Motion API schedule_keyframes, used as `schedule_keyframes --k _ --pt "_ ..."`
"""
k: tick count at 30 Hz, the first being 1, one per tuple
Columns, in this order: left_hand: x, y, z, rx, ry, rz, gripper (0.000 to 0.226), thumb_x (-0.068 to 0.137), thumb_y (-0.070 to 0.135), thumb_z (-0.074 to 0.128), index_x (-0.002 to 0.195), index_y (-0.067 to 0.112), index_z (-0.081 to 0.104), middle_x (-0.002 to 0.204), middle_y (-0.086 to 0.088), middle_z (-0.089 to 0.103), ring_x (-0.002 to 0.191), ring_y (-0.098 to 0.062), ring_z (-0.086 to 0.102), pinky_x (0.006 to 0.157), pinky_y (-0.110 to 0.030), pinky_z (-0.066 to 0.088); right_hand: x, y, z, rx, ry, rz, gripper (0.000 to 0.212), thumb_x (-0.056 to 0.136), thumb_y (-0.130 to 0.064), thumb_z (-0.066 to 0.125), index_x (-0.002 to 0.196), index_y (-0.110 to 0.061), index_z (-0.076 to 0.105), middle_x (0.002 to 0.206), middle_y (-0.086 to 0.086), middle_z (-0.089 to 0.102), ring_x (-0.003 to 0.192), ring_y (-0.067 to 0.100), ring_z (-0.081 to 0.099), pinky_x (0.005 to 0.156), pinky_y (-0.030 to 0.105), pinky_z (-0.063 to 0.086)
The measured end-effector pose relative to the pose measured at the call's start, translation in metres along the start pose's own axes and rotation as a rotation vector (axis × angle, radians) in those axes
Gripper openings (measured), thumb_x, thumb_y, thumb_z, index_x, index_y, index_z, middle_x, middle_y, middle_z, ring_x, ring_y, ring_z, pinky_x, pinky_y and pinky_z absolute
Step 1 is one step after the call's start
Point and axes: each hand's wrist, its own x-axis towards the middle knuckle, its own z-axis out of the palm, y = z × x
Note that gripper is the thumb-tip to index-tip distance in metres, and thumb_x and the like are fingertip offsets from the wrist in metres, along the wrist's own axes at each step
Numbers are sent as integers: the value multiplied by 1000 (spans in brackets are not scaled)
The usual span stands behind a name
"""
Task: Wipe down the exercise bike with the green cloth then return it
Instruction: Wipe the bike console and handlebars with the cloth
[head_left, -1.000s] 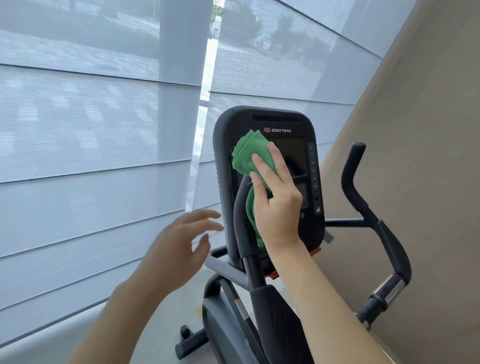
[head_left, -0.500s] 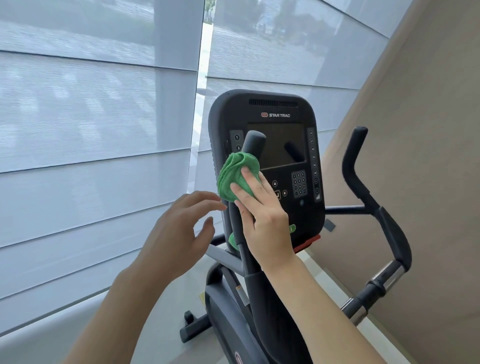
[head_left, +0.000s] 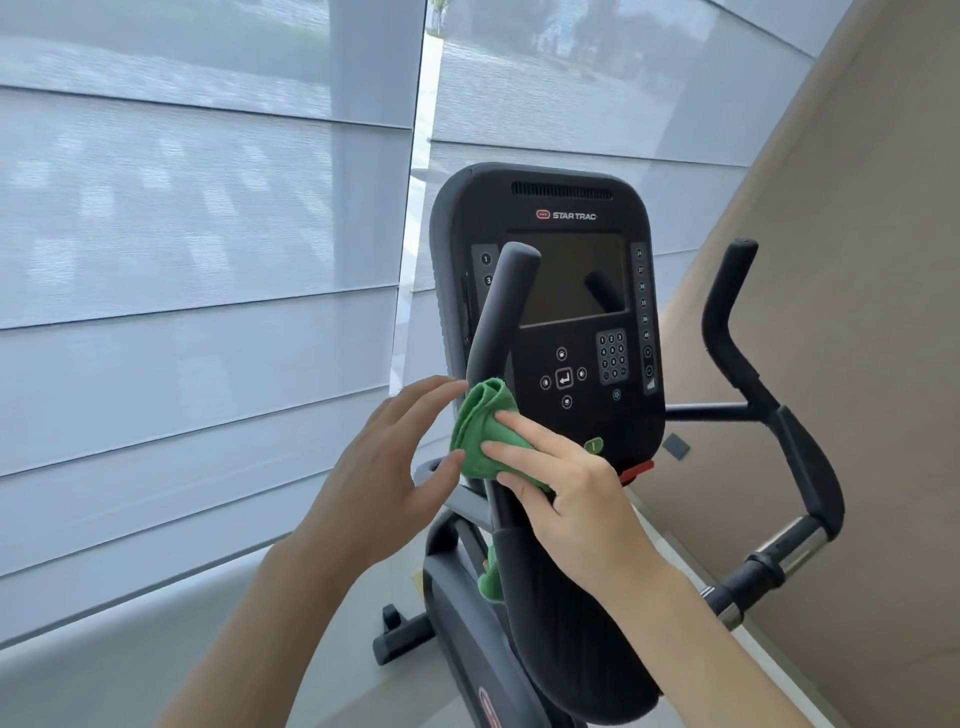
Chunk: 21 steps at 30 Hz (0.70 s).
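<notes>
The black exercise bike's console (head_left: 571, 208) faces me, with its left handlebar (head_left: 501, 296) rising in front of the screen. The green cloth (head_left: 480, 431) is bunched around that bar just below the console's keypad. My right hand (head_left: 566, 499) grips the cloth against the bar, fingers across its front and the thumb hidden. A loose end of the cloth hangs behind the bar lower down. My left hand (head_left: 387, 467) is spread beside the cloth on its left, fingertips at the cloth's edge, holding nothing.
The bike's right handlebar (head_left: 727, 322) bends up at the right, with a chrome joint (head_left: 789, 545) below it. A beige wall (head_left: 857, 260) stands close on the right. Window blinds (head_left: 182, 260) fill the left, and the bike's foot (head_left: 400, 639) rests on the pale floor.
My right hand has slid the cloth from the console screen onto the left handlebar and down it. My left hand has moved in closer to the cloth.
</notes>
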Motion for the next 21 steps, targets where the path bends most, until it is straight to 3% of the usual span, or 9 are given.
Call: schedule_keyframes --k 4,9,13,17,21 --pt "-2 1 7 6 -45 -11 63 99 44 61 158 40 38 162 33 29 150 8 28 115 -5 19 -26 0 -7 -41 -61 -44 35 95 -5 74 125 -23 77 148 -14 60 131 13 60 109 34 51" --pt "-5 -2 19 4 -118 -40 56 107 42 52 160 40 35 166 38 17 153 8 20 122 -23 23 -41 6 -18 33 -49 -17 36 95 -6 75 126 -24 77 146 -15 62 131 11 61 109 34 52" --pt "-6 -7 18 -13 -138 -56 57 109 33 49 161 47 30 165 40 17 153 9 19 122 -23 24 -25 5 -31 48 55 -12 33 95 -2 72 123 -19 78 147 -10 61 133 10 60 112 33 50" --pt "-7 -5 19 -21 -153 -72 62 108 25 50 161 49 27 164 42 14 151 14 15 115 -12 20 15 0 -49 21 201 -19 32 97 -1 71 126 -13 76 148 -4 61 137 9 58 116 26 44" --pt "-10 -4 19 -22 -168 -66 64 108 34 52 161 50 22 163 44 10 150 16 14 113 -10 17 56 -4 -43 0 241 -18 39 102 -5 65 140 -12 66 154 -1 55 144 11 51 119 30 42"
